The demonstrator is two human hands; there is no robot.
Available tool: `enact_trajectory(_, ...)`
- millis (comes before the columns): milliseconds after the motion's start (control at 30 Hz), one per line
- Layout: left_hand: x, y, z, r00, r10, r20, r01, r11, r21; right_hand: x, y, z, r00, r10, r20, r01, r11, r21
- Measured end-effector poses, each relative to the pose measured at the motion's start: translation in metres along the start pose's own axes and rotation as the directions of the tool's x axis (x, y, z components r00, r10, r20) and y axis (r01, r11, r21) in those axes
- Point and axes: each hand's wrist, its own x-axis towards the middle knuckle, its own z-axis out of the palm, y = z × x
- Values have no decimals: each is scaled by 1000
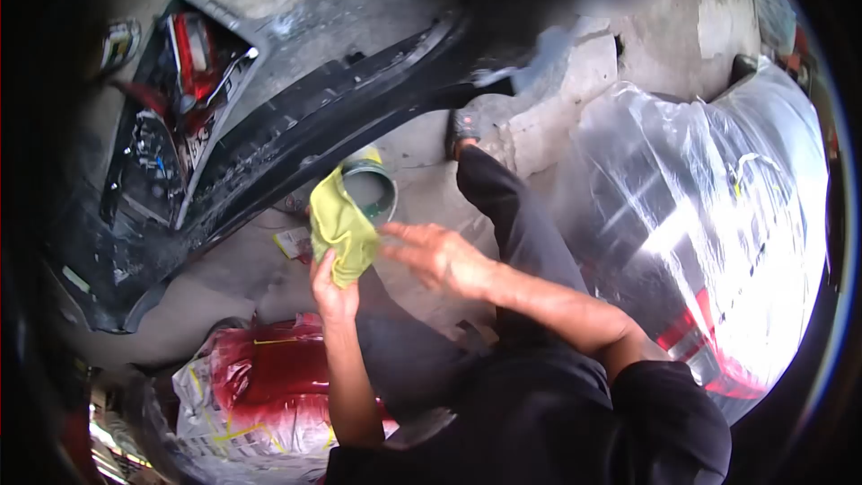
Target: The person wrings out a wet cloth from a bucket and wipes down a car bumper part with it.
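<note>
My left hand (334, 292) is closed on the lower part of a yellow-green cloth (343, 229), which hangs up over its fingers. To the right of the cloth is my right hand (440, 258), slightly blurred, its fingers stretched toward the cloth's edge. I see nothing held in it, and whether the fingertips touch the cloth I cannot tell. Just behind the cloth stands a bucket (392, 193) of greyish liquid, partly covered by it, with another bit of yellow at its far rim.
A long black car bumper (296, 121) lies across the floor, beside a crate (254, 43) of red lamp parts. Plastic sheeting (620, 180) drapes a car at right. A red-painted panel (274, 368) with masking paper is at lower left. My sandalled foot (464, 130) is ahead.
</note>
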Motion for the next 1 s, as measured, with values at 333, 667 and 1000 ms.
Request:
enact_trajectory(333,-48,-52,216,944,316,99,-330,874,356,-176,142,-234,867,428,-255,-420,903,86)
enact_trajectory(667,0,-12,316,848,492,196,-523,724,450,-128,105,-252,855,329,-400,-284,944,170)
enact_trajectory(1000,38,1,356,759,532,376,-642,511,571,-74,77,-297,755,370,-541,-155,903,401)
